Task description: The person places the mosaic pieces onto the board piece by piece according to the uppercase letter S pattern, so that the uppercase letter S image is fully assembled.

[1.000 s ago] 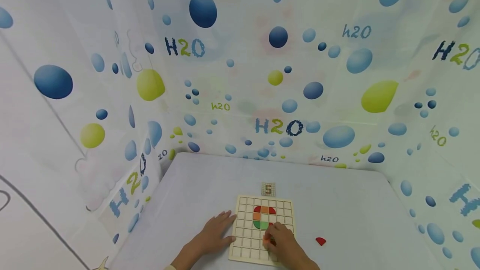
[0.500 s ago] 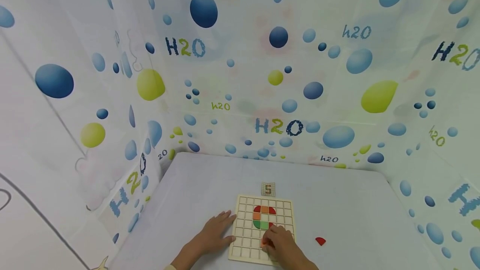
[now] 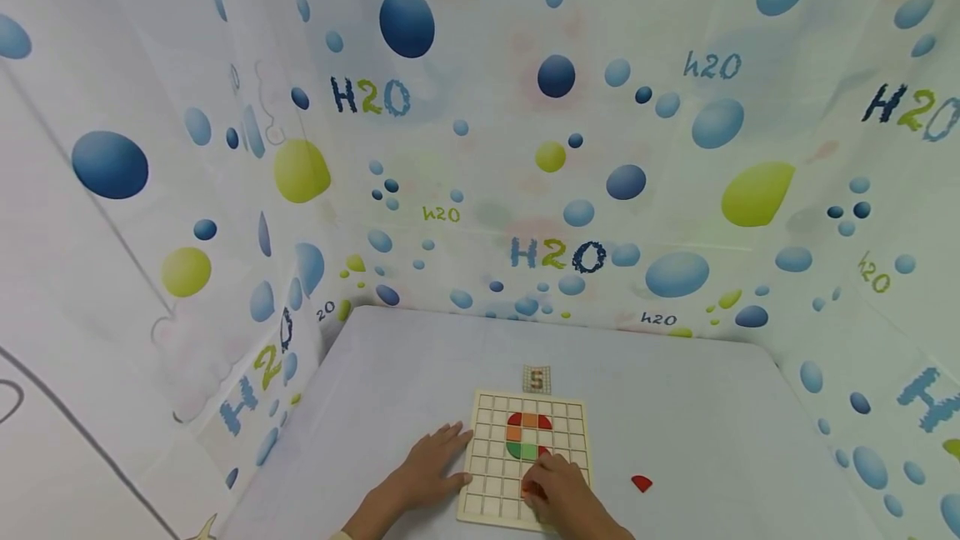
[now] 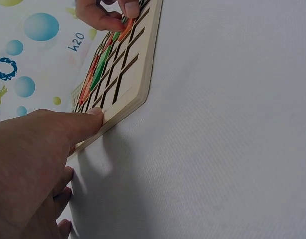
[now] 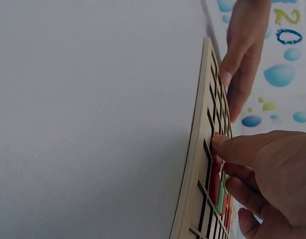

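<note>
A wooden grid board (image 3: 487,465) lies on the table, with red, orange and green tiles forming a curved shape in its cells. Along its left edge rests my left hand (image 3: 431,467), fingers extended and thumb (image 4: 94,113) on the rim. My right hand (image 3: 564,492) is over the lower middle cells, pinching an orange tile (image 4: 126,31) between thumb and fingers at the board's surface. Part of that tile is hidden by the fingers. A red tile (image 5: 214,185) and a green tile (image 5: 221,198) sit in cells beside the right hand.
Behind the board lies a small patterned card (image 3: 536,379) bearing an S-like figure. One loose red quarter-round tile (image 3: 641,483) is on the white tabletop (image 3: 697,415), to the right of the board. A curtain (image 3: 480,148) printed with bubbles surrounds the table.
My right hand has shifted slightly left and down over the board, with the orange tile at its fingertips. The left hand stays on the board's edge.
</note>
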Demonstrator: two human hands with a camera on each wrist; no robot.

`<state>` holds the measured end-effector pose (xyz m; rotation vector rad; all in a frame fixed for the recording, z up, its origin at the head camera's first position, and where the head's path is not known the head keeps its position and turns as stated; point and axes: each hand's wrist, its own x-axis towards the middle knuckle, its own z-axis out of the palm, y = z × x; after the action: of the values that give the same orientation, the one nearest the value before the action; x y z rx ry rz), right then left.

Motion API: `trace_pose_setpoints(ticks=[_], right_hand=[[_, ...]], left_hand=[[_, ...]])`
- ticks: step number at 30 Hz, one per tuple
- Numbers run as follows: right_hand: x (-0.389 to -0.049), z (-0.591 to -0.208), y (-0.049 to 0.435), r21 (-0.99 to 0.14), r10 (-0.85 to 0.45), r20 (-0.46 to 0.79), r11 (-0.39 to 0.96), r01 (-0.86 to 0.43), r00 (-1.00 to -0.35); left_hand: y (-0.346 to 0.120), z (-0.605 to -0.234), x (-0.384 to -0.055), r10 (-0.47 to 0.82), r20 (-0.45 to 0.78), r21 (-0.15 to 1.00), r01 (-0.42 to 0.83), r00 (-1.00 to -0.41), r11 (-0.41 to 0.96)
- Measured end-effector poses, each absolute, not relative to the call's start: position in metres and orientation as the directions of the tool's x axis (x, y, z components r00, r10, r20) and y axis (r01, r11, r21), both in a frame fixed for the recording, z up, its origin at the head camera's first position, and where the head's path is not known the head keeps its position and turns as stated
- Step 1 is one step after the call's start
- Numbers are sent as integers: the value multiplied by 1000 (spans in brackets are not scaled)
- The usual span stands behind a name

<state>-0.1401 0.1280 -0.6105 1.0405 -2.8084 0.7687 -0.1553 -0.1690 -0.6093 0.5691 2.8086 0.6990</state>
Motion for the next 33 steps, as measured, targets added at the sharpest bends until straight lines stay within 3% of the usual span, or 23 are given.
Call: trace_pose_setpoints(ticks=[3,6,11,18,22,28,33], right_hand=[[-141,-608,132,-425,-592,213,661,-619,-777],[-144,-601,142,-455,-540,176,696,-555,-823],[-154,-585,169,-510,-339,42,802,-312,-940],[-163,-574,222,-354,-86,-105,934,-44,-991],[-161,-575,243,-379,-90,-139,925,-31,-986],[-159,-583,250,-479,-162,-79,871,-105,-984],[-157,-587,256,-465,-138,-97,882,-78,-986]], left_hand=[[-169,-608,-155,408,-91,491,316,-908,812],[-168,-606,-155,408,-92,490,315,-908,813],[-168,-607,-156,407,-95,486,315,-908,815],[-169,-605,-155,415,-98,503,315,-904,805],[-170,-604,-154,415,-98,506,314,-905,804],[-170,-606,-155,404,-103,509,301,-909,806],[-168,-609,-155,404,-104,497,304,-909,813]])
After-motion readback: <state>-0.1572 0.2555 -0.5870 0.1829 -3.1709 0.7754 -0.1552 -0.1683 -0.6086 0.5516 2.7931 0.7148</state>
